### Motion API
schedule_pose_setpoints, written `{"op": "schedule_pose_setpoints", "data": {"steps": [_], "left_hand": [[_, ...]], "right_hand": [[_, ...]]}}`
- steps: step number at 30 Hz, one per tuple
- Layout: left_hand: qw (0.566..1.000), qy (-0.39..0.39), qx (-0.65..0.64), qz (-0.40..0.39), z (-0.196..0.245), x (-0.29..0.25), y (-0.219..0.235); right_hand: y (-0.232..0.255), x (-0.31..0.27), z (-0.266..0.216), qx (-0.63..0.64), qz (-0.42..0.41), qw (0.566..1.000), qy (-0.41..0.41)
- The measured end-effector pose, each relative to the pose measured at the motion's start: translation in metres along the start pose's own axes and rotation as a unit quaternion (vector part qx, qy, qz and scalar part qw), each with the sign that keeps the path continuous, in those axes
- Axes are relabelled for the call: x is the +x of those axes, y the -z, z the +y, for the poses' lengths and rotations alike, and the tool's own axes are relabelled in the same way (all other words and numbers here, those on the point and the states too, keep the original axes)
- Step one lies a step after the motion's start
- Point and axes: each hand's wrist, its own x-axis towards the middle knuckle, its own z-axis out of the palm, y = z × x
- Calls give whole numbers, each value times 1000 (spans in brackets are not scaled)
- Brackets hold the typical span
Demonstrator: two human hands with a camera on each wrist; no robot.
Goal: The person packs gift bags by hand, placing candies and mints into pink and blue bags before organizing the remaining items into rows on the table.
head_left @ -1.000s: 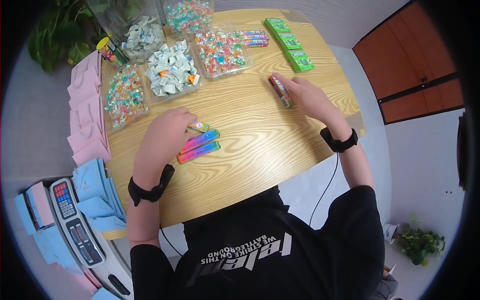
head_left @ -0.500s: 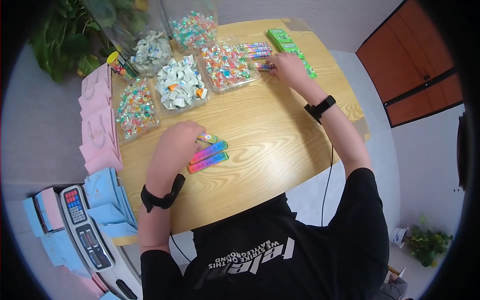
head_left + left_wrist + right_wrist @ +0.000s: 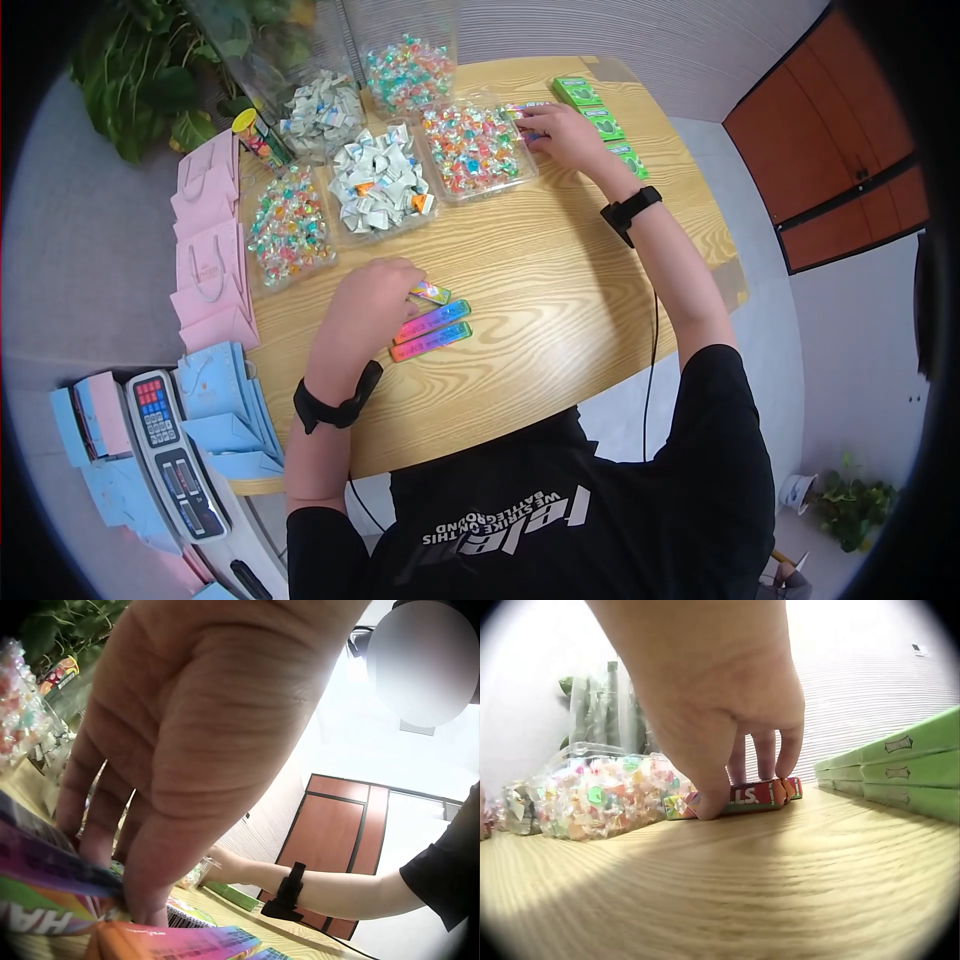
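My left hand (image 3: 370,305) is at the left-middle of the table, its thumb and fingers gripping a small colourful candy pack (image 3: 432,292). Just in front of that lie two long rainbow-coloured packs (image 3: 432,322), side by side. In the left wrist view the thumb presses down among the bright packs (image 3: 172,941), partly covering them. Toward the far edge, my right hand (image 3: 568,138) pinches a red candy pack with white lettering (image 3: 746,797) between thumb and fingers, low at the tabletop. Similar packs (image 3: 522,109) show partly behind the right hand.
Clear trays of wrapped sweets (image 3: 480,150) and white sachets (image 3: 378,185) stand along the back left. Green boxes (image 3: 602,123) line up right of my right hand. Pink paper bags (image 3: 212,265), blue bags (image 3: 215,385) and a scale (image 3: 180,465) border the left edge.
My right hand carried its candy pack from the table's right-middle to the far edge, beside the other packs and the sweets tray. My left hand stays at the rainbow packs. The head view has shifted slightly.
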Motion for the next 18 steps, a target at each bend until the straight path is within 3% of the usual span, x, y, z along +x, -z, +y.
{"op": "schedule_pose_setpoints", "data": {"steps": [6, 8, 13, 15, 18], "left_hand": [[1000, 13, 6, -14, 3, 1, 3], [1000, 9, 2, -11, 2, 1, 3], [1000, 4, 11, -9, 3, 1, 2], [1000, 2, 13, -8, 1, 1, 1], [1000, -2, 13, -12, 1, 2, 1]], "right_hand": [[5, 6, 4, 15, -61, 998, -31], [-4, 5, 2, 47, 0, 998, -40], [-32, 26, 12, -13, 49, 996, -71], [-32, 28, -3, -107, 19, 987, -120], [-32, 34, -13, -95, -26, 985, -143]]}}
